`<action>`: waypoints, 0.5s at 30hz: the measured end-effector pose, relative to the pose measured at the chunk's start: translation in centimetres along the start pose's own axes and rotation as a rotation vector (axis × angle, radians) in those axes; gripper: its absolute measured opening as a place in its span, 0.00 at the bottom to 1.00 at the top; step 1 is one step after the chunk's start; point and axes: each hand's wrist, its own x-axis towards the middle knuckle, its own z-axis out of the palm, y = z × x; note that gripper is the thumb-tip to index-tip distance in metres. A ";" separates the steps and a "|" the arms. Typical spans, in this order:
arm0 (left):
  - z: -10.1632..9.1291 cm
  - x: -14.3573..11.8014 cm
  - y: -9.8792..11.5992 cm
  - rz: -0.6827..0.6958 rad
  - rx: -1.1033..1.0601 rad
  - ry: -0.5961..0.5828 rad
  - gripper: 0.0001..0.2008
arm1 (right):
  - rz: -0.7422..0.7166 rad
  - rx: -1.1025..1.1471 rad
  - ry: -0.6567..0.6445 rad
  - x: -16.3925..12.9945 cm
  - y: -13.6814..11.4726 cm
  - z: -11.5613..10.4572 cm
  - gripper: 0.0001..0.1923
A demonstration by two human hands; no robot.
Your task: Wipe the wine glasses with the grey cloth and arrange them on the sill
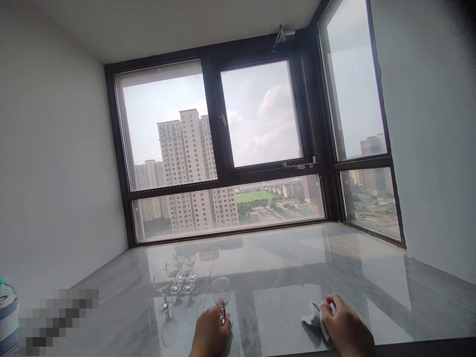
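My left hand (210,328) is closed round the stem of a clear wine glass (221,289), which stands upright at the near part of the glossy grey tiled sill. The glass's foot is partly hidden by my fingers. Further right, my right hand (346,325) grips a crumpled white cloth (311,318) that lies against the tile. Part of the cloth is covered by the hand. Left of my left hand, several more clear wine glasses (172,270) stand upright in a close group, with one wine glass (165,303) nearer to me.
The tiled sill (282,317) mirrors the light and runs back to a dark-framed window (219,148). A bottle with a green cap (8,317) stands at the far left edge. A blurred-out patch (59,322) covers the lower left. Walls (55,163) close both sides.
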 end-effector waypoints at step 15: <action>0.0 0.1 0.0 0.012 0.014 0.006 0.13 | -0.001 0.020 -0.055 0.1 0.4 0.4 0.13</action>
